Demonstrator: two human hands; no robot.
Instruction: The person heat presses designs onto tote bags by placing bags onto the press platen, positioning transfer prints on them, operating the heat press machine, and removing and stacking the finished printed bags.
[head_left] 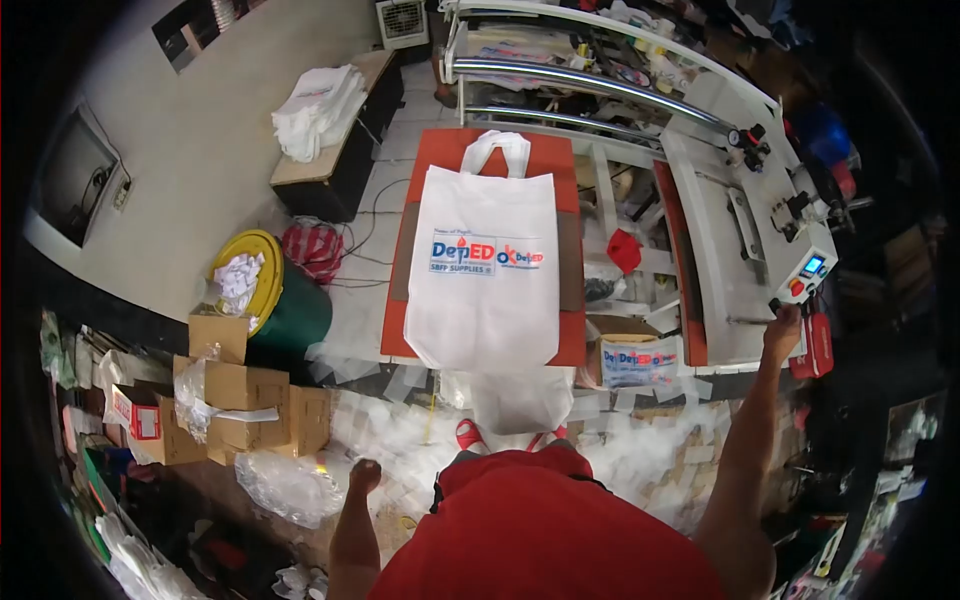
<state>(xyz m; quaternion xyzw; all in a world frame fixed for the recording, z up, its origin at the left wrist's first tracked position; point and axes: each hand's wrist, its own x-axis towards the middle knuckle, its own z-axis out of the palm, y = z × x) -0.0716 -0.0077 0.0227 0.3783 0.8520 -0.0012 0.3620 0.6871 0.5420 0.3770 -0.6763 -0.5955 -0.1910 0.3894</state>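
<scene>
A white tote bag [490, 300] printed with blue and red "DepED" lettering lies flat on the red-edged press platen [572, 345] in front of me. Its handles point away, and its lower edge reaches near the platen's front edge. My right hand [785, 328] is stretched out to the right, fingers curled, against the lower corner of the press's control box [808, 266]; what its fingers touch is hidden. Low at the left, away from the bag, my left hand [367, 475] hangs closed with nothing visible in it.
A stack of white bags [318, 105] rests on a bench at back left. A green bin [290, 320] with a yellow rim and cardboard boxes [247, 400] stand left. The press's metal rails [600, 85] cross the back. A second red-edged platen [680, 265] is at right.
</scene>
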